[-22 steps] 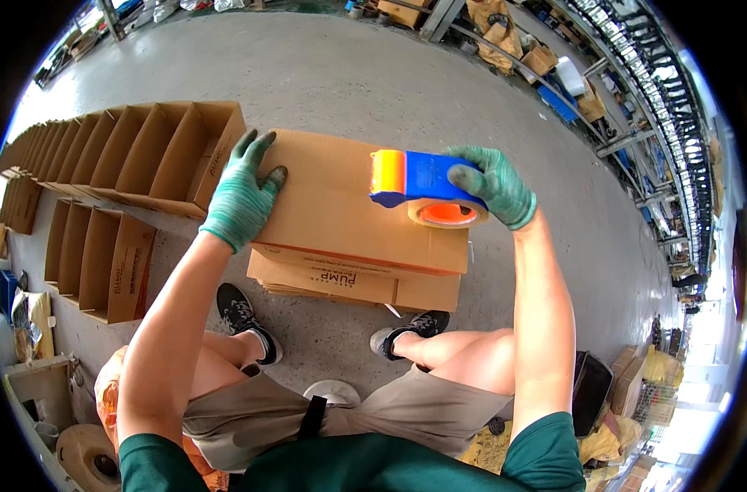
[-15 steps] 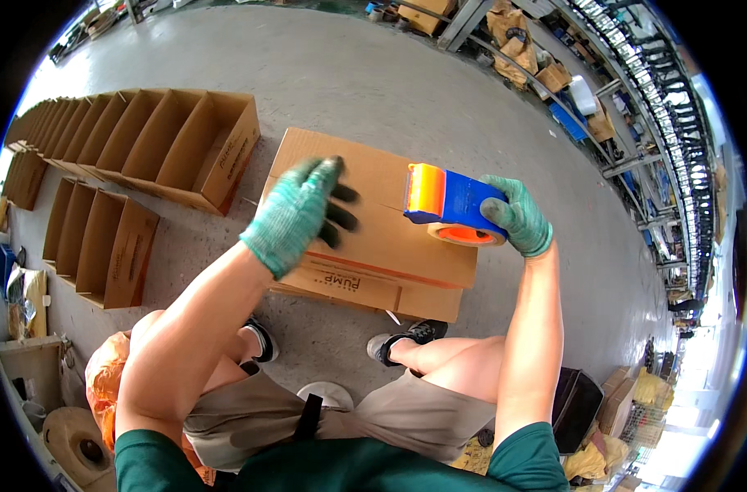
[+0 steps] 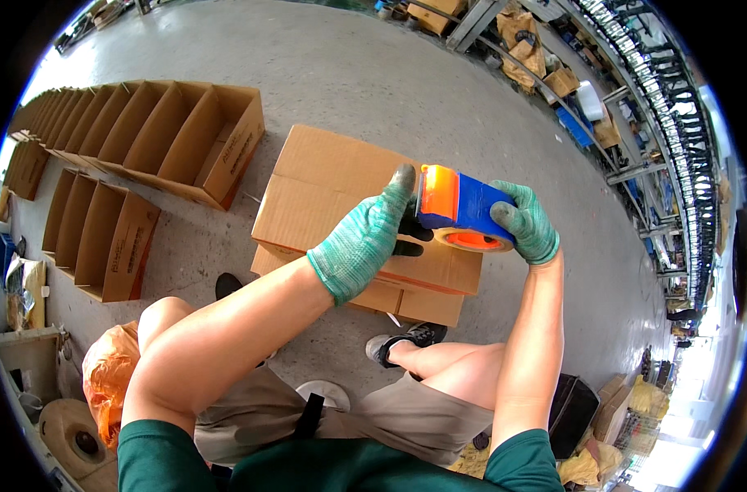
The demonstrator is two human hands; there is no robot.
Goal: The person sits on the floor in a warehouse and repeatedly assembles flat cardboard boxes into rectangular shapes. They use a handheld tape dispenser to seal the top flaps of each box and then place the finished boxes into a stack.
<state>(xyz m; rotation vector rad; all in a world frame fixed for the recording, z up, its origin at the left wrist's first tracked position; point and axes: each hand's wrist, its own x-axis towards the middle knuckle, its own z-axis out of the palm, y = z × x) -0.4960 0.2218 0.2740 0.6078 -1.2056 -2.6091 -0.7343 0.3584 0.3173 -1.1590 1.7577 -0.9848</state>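
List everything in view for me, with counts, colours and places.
Tape dispenser: one, blue and orange, right of centre
Tape roll: one, tan with orange core, on the dispenser
Closed carton: one, brown, centre
Lower cardboard: count unclear, brown, under that carton
Open cartons: many, brown, in rows at left
Plastic bag: one, orange, lower left
Round object: one, tan, lower left
Boxy object: one, black, lower right
Metal shelving: count unclear, grey, upper right
Floor: one, grey, throughout
Shoes: two, mainly black, below the carton
Shorts: one pair, beige, bottom centre
Shirt: one, dark green, bottom edge
Left hand: one, green-gloved, by the dispenser's orange end
Right hand: one, green-gloved, gripping the dispenser
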